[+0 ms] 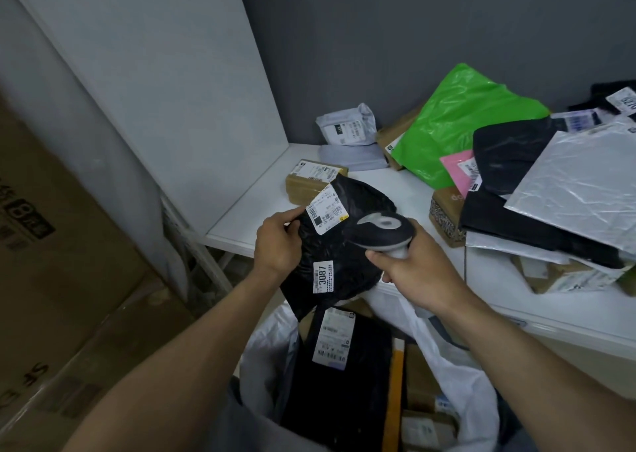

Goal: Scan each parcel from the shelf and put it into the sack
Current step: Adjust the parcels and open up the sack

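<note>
The left hand [277, 241] pinches the upper left edge of a black parcel [347, 262], fingers curled just beside its white label [327, 212]. It holds the parcel in the air at the front edge of the white shelf [261, 210], above the open white sack [457, 383]. The right hand [416, 272] grips a dark scanner [382, 229] by the handle, its head lying over the parcel's right side. A black labelled bag [344, 376] and brown boxes lie in the sack. On the shelf, a small brown box [309, 179] sits near the left edge. A green bag [461, 121] and a silver mailer [585, 183] are piled toward the right.
</note>
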